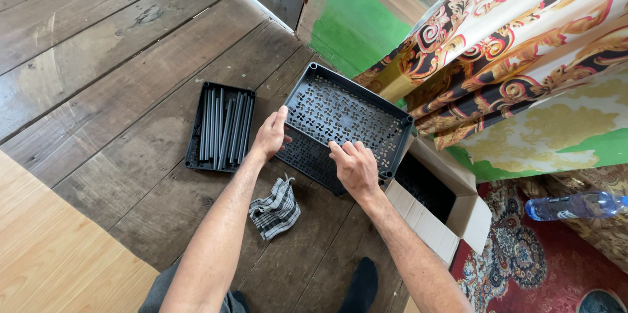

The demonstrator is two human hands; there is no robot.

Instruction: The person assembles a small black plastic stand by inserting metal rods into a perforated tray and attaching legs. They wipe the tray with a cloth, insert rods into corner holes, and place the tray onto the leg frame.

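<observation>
Both hands, left hand (271, 135) and right hand (353, 166), are clamped on a black holey tray (347, 117) over the floor (98, 58). Black tubes (222, 126) are kept in another tray (196, 156). More trays are seen in the cardboard box (438, 221).
</observation>
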